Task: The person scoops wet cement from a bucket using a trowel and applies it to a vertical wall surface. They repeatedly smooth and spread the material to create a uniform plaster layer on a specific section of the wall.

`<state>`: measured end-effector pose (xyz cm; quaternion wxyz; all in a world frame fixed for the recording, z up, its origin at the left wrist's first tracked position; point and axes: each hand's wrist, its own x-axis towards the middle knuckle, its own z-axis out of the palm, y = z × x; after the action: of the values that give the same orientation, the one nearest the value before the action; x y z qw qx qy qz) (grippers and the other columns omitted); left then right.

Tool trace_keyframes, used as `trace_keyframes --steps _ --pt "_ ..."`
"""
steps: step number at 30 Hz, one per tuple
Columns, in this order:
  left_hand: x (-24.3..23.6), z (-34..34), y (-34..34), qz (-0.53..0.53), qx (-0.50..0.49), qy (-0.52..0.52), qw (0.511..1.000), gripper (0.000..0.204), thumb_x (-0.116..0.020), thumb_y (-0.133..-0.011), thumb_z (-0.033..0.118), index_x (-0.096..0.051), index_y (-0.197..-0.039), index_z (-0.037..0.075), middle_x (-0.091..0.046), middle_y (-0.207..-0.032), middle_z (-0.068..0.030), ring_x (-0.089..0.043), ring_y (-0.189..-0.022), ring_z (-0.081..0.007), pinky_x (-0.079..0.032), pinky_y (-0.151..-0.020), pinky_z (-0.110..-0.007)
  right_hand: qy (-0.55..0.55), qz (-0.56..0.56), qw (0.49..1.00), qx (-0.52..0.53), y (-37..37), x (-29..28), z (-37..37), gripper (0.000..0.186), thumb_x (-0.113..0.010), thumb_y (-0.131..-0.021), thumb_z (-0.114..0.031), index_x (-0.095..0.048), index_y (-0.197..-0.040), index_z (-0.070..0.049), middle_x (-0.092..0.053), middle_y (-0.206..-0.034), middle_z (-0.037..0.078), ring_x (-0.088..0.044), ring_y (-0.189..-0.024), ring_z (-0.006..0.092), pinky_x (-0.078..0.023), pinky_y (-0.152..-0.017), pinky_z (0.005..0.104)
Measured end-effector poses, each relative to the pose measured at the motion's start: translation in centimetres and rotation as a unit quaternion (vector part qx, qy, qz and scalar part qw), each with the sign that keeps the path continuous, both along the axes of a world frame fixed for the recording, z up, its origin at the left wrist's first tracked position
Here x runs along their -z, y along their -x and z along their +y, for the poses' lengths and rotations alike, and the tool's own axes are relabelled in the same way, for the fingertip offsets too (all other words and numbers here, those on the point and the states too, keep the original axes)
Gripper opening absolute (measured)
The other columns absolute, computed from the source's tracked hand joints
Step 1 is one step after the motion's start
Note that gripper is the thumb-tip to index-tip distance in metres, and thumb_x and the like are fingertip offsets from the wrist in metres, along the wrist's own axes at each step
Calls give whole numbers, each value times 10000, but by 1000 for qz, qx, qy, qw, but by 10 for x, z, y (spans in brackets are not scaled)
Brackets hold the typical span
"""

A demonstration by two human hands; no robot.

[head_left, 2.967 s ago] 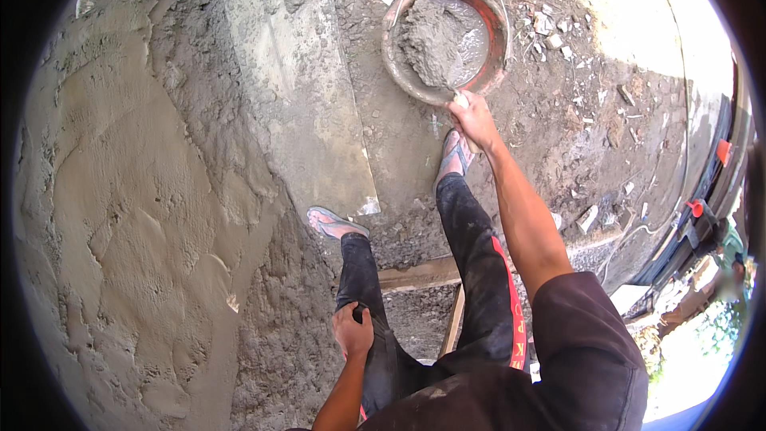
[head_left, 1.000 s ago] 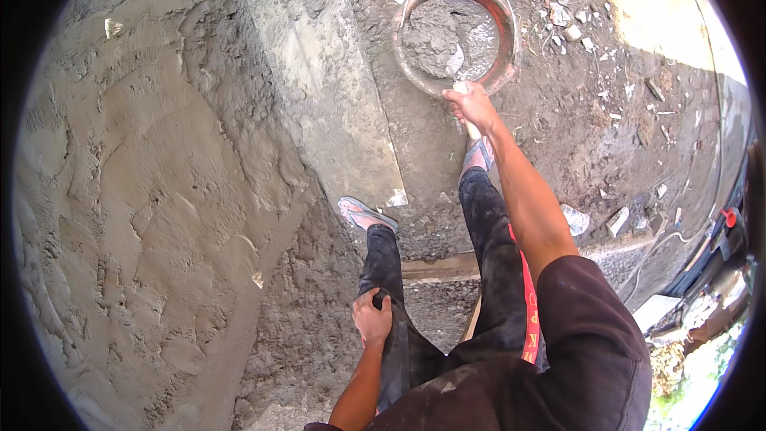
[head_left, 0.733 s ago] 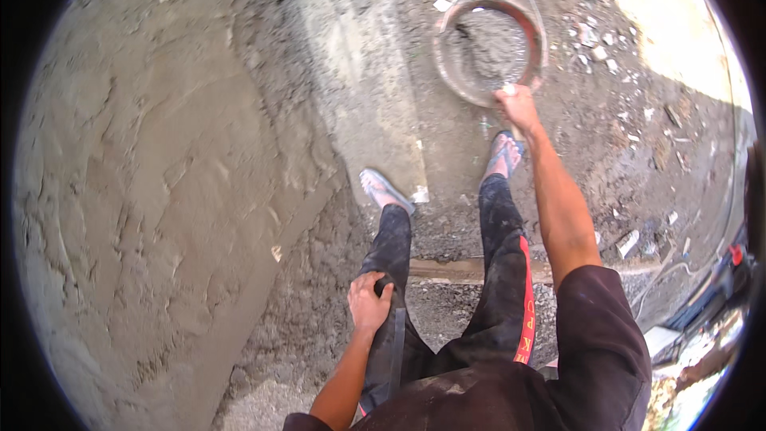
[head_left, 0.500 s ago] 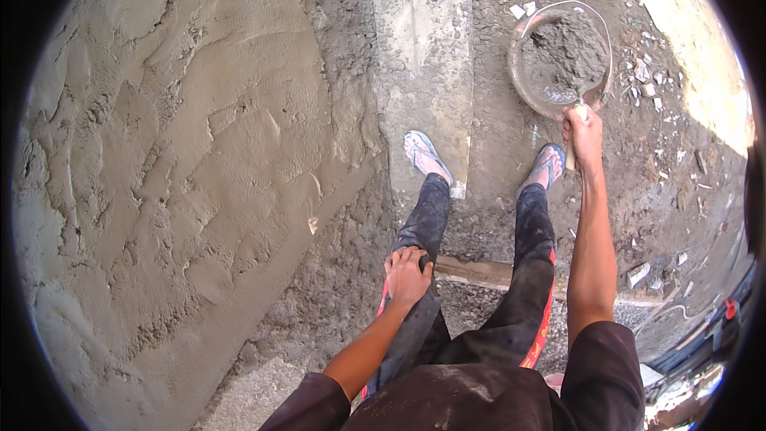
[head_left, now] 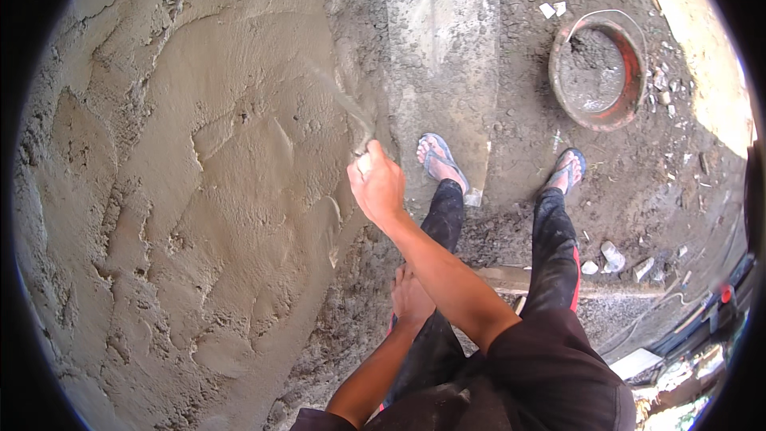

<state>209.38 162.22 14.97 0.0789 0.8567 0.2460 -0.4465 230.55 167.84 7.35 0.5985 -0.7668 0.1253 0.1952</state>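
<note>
My right hand [head_left: 377, 183] is closed round the handle of a trowel [head_left: 349, 101], whose blade is smeared by motion. It reaches across to the left, over the inner edge of the wet mortar surface [head_left: 239, 160]. The mortar is grey-brown, with smooth swept patches and rough ridges. Below and partly behind the right forearm, my left hand [head_left: 410, 297] lies on my left knee, its fingers apart and holding nothing. To the far right a round bucket [head_left: 560, 84] with a wire handle and reddish inner wall holds wet mortar.
A pale, mortar-stained board [head_left: 441, 56] runs away from me beside my left sandalled foot [head_left: 440, 161]. My right foot [head_left: 567, 170] stands on dirt near the bucket. White rubble [head_left: 612, 257] lies at the right, with dark debris [head_left: 702, 319] farther out.
My right hand has swung left with the trowel, from the bucket to the mortar surface. The bucket holds less mortar near its rim. My left hand remains on my knee.
</note>
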Motion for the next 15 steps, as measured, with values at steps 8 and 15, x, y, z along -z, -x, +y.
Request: trace_keyframes --steps 8,15 --pt "-18 -39 -15 -72 -44 10 996 318 -736 -899 246 -712 -1192 123 -689 -1242 -52 -572 -1250 -288 -433 -1069 -457 533 78 807 -242 -120 44 -439 324 -647 -938 -220 -578 -1154 11 -741 -970 251 -731 -911 458 -581 -801 567" --pt "-2 -68 -23 -119 -10 63 991 323 -754 -888 227 -711 -1186 108 -697 -1212 -72 -598 -1199 -308 -441 -1056 -464 546 69 758 -352 -198 152 -474 265 -490 -1019 -154 -639 -1155 18 -756 -1061 234 -753 -999 385 -607 -849 493"
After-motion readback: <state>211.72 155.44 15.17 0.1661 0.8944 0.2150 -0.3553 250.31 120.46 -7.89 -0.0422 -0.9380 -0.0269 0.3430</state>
